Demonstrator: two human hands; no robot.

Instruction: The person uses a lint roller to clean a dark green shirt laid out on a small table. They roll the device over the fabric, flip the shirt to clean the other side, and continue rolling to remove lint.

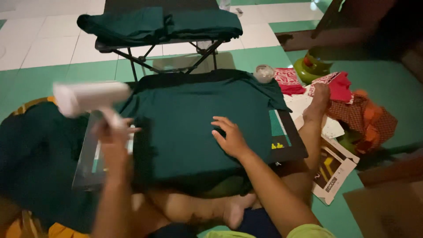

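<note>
Head camera looks down on a dark green shirt (189, 123) spread flat over a black board (288, 147) at the centre of the frame. Its long axis runs from the lower edge of the frame toward the top, with the collar end pointing up toward a folding rack (132, 57) that carries more green cloth.

At centre right, the right hand (231, 139) lies palm down on the shirt, fingers (220, 121) spread and released, pressing the fabric and gripping nothing. It is the hand touching the garment.

At left, the left hand (110, 132) is clenched around the handle of a white handheld steamer (90, 97), blurred by motion. The steamer's body lies crosswise, roughly left to right, just off the shirt's left edge and raised above it, so the shirt lies to the right of that hand.

Red patterned cloths (288, 81) and a small clear round container (263, 72) sit on the floor at upper right, well apart from both hands.
</note>
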